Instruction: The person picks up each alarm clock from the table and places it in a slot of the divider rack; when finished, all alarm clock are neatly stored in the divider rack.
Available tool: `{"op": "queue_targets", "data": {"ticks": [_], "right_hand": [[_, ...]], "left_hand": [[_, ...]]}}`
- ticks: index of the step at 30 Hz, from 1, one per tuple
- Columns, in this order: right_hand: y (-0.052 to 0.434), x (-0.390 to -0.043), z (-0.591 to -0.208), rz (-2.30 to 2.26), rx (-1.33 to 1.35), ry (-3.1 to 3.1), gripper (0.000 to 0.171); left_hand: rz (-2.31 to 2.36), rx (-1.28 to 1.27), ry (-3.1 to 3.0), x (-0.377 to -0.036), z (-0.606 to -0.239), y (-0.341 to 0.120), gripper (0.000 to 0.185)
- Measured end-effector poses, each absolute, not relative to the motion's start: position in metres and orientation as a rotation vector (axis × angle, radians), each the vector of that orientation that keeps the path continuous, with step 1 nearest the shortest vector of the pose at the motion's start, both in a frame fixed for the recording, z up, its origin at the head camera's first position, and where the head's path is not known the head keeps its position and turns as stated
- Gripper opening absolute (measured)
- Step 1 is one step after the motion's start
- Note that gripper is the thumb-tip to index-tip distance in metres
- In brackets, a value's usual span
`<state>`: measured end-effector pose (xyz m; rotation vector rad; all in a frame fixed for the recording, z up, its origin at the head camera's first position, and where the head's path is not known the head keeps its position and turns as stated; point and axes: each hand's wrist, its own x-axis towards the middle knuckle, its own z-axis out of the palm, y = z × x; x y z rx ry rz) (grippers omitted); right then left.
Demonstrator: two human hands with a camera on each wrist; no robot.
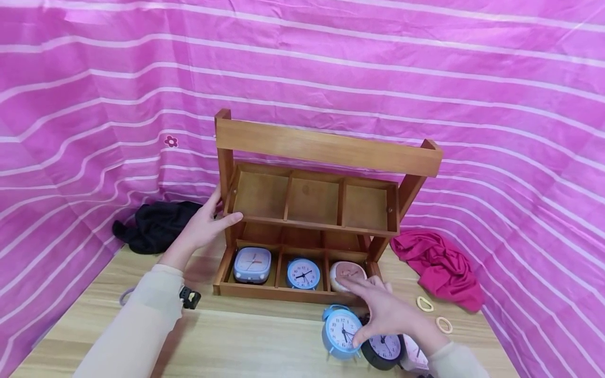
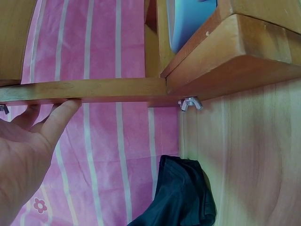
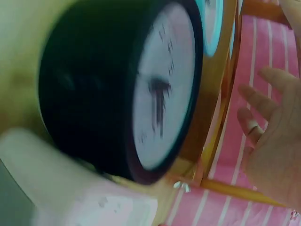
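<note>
A two-tier wooden shelf (image 1: 326, 149) stands on the table. Its upper tray (image 1: 312, 223) has three empty compartments. The lower tray holds a pale blue square clock (image 1: 252, 264), a round blue clock (image 1: 303, 273) and a pink clock (image 1: 347, 273). My left hand (image 1: 208, 220) rests against the shelf's left post, thumb along the upper tray's front edge (image 2: 84, 89). My right hand (image 1: 373, 310) hovers with fingers spread over a blue twin-bell alarm clock (image 1: 337, 331), holding nothing. A black clock (image 1: 383, 350) (image 3: 122, 89) and a pinkish one (image 1: 418, 357) stand beside it.
A black cloth (image 1: 153, 226) lies at the back left and a magenta cloth (image 1: 439, 262) at the right. Two pale rings (image 1: 424, 303) lie near the magenta cloth. A pink striped sheet (image 1: 94, 105) walls in the table on three sides.
</note>
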<state>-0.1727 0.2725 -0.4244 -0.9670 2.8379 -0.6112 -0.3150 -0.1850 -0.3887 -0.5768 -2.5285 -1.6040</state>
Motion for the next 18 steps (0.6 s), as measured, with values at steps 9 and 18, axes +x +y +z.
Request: {"op": "queue_targets", "data": {"ticks": [9, 18], "right_hand": [[0.260, -0.150, -0.433, -0.454, -1.071, 2.865, 0.110], [0.256, -0.148, -0.445, -0.456, -0.986, 2.874, 0.087]], "left_hand": [[-1.605, -0.572, -2.519, -0.316, -0.390, -0.184, 0.097], [-1.597, -0.594, -2.507, -0.316, -0.389, -0.184, 0.096]]}}
